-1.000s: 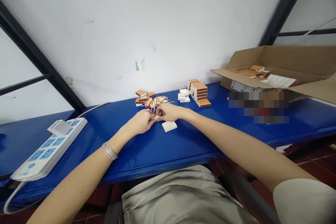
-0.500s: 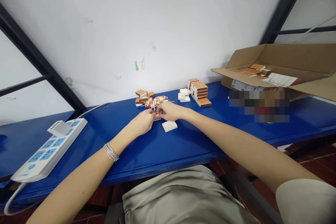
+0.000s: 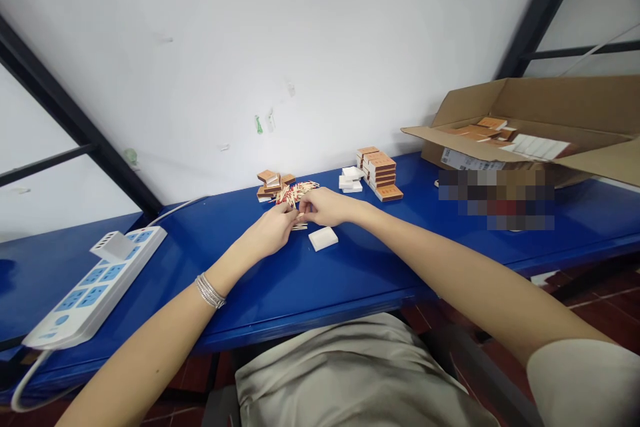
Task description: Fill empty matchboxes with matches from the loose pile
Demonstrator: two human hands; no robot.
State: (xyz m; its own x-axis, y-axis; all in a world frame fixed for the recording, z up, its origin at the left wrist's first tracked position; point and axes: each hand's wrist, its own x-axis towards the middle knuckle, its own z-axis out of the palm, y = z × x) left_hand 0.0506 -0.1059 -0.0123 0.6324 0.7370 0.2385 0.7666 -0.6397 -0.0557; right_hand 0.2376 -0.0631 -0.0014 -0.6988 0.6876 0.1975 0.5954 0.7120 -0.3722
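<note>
My left hand (image 3: 273,230) and my right hand (image 3: 327,207) meet over the blue table, fingertips pinched close together. Pale matchsticks (image 3: 300,227) show under and between the fingers of both hands; how many each one grips is hard to see. Right behind the hands lies a loose pile of red-tipped matches (image 3: 287,196), partly hidden by the right hand. A white matchbox tray (image 3: 323,239) rests on the table just below my right hand, touched by neither hand.
Several brown matchboxes (image 3: 270,178) sit behind the match pile. White trays (image 3: 351,180) and stacked matchboxes (image 3: 380,170) stand to the right. An open cardboard box (image 3: 530,107) holding matchboxes is at far right, a power strip (image 3: 100,287) at left.
My right hand's fingers have shifted slightly up, and more matchsticks show below the fingertips. The tray and the stacks stay in place.
</note>
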